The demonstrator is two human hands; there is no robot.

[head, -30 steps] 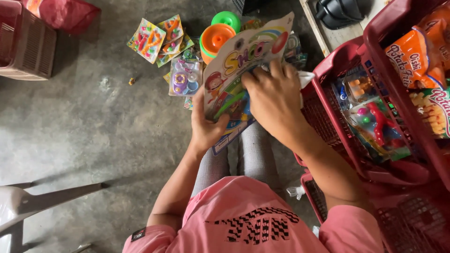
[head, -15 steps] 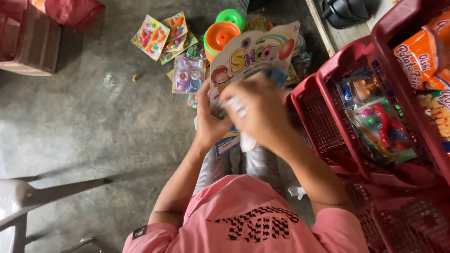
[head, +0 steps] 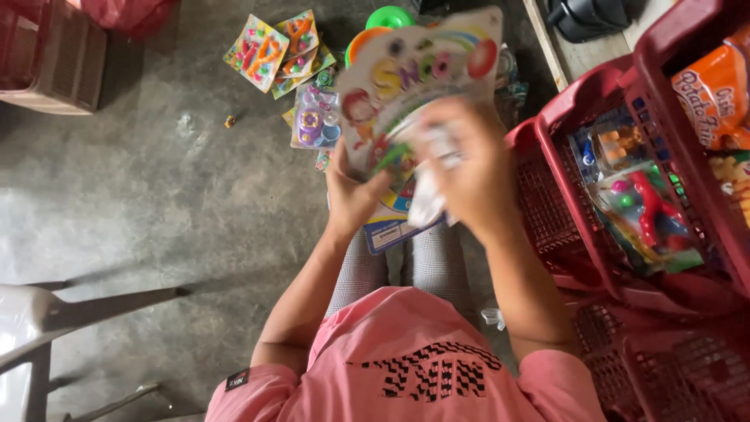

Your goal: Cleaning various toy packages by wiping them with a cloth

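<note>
Left hand [head: 353, 195] clamped on the lower left edge of the card [head: 422, 86], thumb across the front. Right hand [head: 469, 168] closed over the card's middle, pinching a bit of clear plastic or white wrap [head: 428, 205] that hangs below the fingers; too blurred to say which. Card held upright above the knees, over the floor [head: 156, 203], a second blue-edged card [head: 387, 233] pressed behind it at the bottom.

Likely trouble: tearing the printed card instead of the plastic, since the pull comes from the middle while only one edge is braced. Small toy pieces under the blister could pop free and drop to the floor, rolling among the packs [head: 273, 51] and the purple blister pack [head: 314, 119] already lying there. Back card could slip out of the left grip, being held only by a thumb's pressure. Also possible: wrap snapping loose suddenly and the right hand swinging into the red basket [head: 578, 258] just beside it, jostling the toys [head: 641, 211] inside
</note>
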